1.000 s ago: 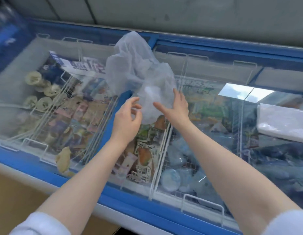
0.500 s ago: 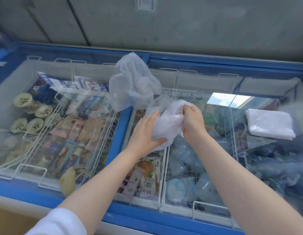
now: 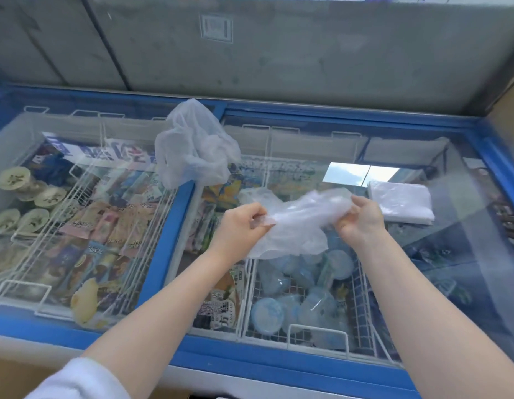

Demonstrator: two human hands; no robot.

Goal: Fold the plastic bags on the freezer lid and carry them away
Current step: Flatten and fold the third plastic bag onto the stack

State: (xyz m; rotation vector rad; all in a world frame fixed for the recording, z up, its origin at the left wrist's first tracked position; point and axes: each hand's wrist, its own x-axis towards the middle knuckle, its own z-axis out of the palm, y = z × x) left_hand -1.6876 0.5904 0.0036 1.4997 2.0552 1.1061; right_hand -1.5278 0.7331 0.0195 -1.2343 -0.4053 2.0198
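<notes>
Grey concrete wall runs behind a long blue-framed chest freezer, and its sliding glass freezer lid point(image 3: 422, 269) shows wire baskets of ice-cream packets and tubs underneath. Both arms reach out over the middle of it. Between the two hands hangs a crumpled clear plastic bag point(image 3: 301, 226), stretched roughly left to right, its long axis running across the freezer, the right end a little higher than the left. The left hand point(image 3: 241, 226) pinches one end with fingers curled tight on the film; the right hand point(image 3: 362, 217) grips the other end the same way, thumb and fingers closed on the bunched plastic. The loose middle sags toward the glass, though I cannot tell whether it touches. Further back, near the blue centre bar, a second bag point(image 3: 192, 148) sits puffed up and unfolded on the lid, well beyond the left hand and nearer that one than the right. Off to the right, just beside the right hand's knuckles, lies a flat folded stack point(image 3: 399, 201) of white plastic on the glass. To my eye the bag in hand is being pulled straight for folding, so the next move likely means laying it flat along that left-right line, then bringing one end over to the other; the slippery film could bunch again.
</notes>
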